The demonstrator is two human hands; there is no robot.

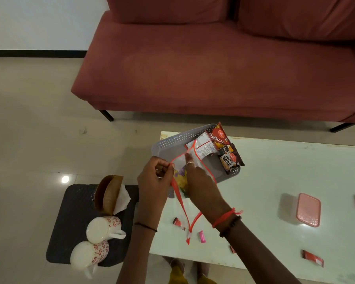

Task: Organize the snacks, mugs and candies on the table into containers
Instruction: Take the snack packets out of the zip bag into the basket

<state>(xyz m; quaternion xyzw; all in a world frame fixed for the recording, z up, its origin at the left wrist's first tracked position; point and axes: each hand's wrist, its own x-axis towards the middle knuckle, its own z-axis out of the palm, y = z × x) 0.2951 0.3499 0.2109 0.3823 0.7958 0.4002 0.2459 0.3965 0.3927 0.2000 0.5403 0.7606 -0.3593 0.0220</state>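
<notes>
A clear zip pouch with red edging [182, 206] hangs over the white table's left end. My left hand [155, 177] pinches its open rim. My right hand [199, 177] reaches into its mouth, where a yellow snack packet [179, 178] shows through the plastic. Behind them a grey perforated tray [172, 141] holds several snack packets, among them a salted peanuts pack [230, 159]. Small red candies [177, 222] and a pink candy [202, 236] lie on the table. Two white mugs with red flowers [103, 228] lie on a black tray [70, 218] at left.
A pink-lidded container [308, 209] stands on the table [275, 171] at right. Red candy packets [313, 260] lie near the front and right edges. A brown napkin holder [108, 193] stands on the black tray. A red sofa [213, 68] stands behind the table.
</notes>
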